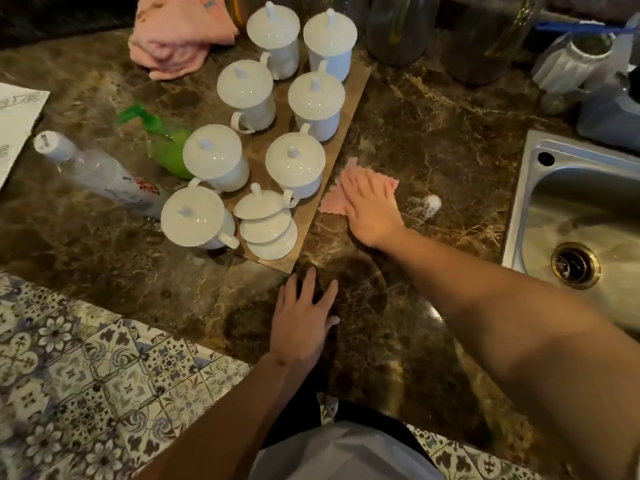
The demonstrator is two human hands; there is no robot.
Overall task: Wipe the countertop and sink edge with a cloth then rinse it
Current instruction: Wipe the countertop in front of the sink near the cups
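Pressing flat with straight fingers (356, 188), the right hand (372, 211) holds a small pink scalloped-edge cloth (360, 188) against the dark brown marble desk (433, 133); the fingers lie spread and uncurled on top of the cloth. Just right of the cloth sits a small white blob of foam (431, 202). The left hand (303, 320) rests nearer, palm down on the desk, its fingers wide and holding nothing. Touching the cloth's left edge is a brown rectangular board (353, 98) carrying white lidded ceramic mugs (294, 164) and a stack of loose white lids (266, 223). Left of the board lie a green pump bottle (166, 147) and a clear plastic bottle with a white cap (100, 174). Far left, a crumpled pink towel (176, 32) sits on the desk. On the right is the stainless steel sink (571, 209), well apart from the cloth.
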